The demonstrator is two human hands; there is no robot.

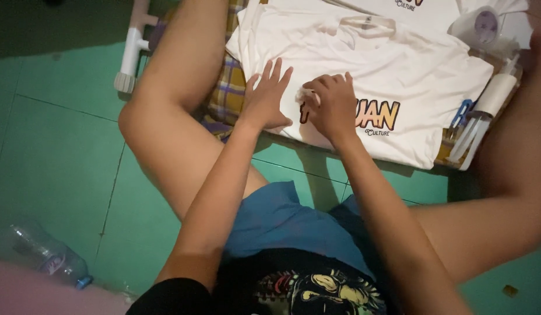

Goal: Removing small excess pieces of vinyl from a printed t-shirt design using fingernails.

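1. My left hand [266, 100], fingers spread, pins the white T-shirt [364, 76] on the far plaid cloth [227, 93].
2. My right hand [333, 105] pinches a white scrap [305, 94] off the print; the shirt could bunch.

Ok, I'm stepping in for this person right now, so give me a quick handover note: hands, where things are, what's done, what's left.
Left hand: flat, fingers spread, pressing the white T-shirt down.
Right hand: fingers pinched on a small white bit at the left edge of the orange printed design.
The shirt lies face up on a plaid cloth on the green tiled floor; another white shirt lies above it.
Done: shirt spread flat.
Left: the work at the print's left end looks unfinished.
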